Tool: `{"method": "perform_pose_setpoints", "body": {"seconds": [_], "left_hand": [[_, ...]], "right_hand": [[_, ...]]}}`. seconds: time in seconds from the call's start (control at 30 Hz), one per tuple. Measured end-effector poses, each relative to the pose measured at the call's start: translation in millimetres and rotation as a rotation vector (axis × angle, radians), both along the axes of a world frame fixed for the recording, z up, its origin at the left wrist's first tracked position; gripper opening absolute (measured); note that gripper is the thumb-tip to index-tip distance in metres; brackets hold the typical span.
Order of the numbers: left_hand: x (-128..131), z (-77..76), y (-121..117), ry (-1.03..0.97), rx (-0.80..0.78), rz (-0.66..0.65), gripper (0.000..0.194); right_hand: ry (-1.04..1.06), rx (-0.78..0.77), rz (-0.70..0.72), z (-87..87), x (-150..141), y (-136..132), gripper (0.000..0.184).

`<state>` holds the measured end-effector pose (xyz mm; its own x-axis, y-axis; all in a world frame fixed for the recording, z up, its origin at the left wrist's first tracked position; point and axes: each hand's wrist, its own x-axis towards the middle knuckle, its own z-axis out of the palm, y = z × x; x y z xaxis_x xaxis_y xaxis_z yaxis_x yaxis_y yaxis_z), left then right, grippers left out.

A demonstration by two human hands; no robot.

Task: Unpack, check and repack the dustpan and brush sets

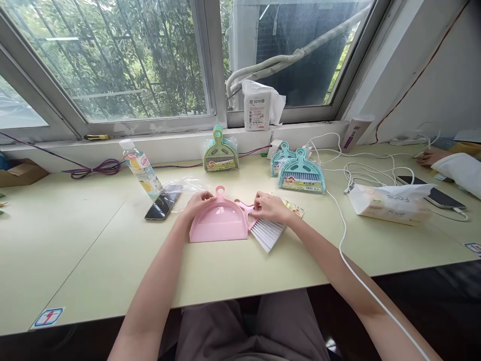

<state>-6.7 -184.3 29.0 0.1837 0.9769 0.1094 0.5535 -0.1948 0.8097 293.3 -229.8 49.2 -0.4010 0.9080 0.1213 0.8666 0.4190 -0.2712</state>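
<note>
A pink dustpan [220, 223] lies on the table in front of me, its looped handle pointing away. My left hand [200, 204] has its fingers closed at the pan's upper left edge. Just right of the pan is a small pink hand brush [267, 234] with white bristles fanning toward me. My right hand [271, 206] grips the brush around its pink body, hiding part of it. A printed label card [295, 207] sticks out behind my right hand. Clear plastic wrapping [184, 188] lies beyond my left hand.
A phone [164, 203] and a bottle [142, 168] stand left. Behind are packaged green [220, 153] and teal dustpan sets [301, 173]. A tissue pack [391, 203] is right, and a white cable [341, 225] crosses over my right forearm. Another person's hand [428, 156] rests far right.
</note>
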Motion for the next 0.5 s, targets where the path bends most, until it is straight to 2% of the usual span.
{"method": "perform_pose_setpoints", "body": {"seconds": [0.2,0.3,0.4,0.5], "left_hand": [[2,2.2,-1,0.014,-0.003,0.023,0.043],[3,2.9,-2,0.027,0.005,0.028,0.043],[3,3.6,-3,0.048,0.012,0.027,0.042],[3,4.0,-3,0.077,0.013,0.025,0.041]], "right_hand": [[0.050,-0.056,-0.005,-1.8,2,3,0.029],[0.062,-0.011,0.012,-5.3,2,5,0.026],[0.079,0.064,0.035,-9.4,5,9,0.012],[0.041,0.147,0.052,-12.5,9,14,0.016]]}}
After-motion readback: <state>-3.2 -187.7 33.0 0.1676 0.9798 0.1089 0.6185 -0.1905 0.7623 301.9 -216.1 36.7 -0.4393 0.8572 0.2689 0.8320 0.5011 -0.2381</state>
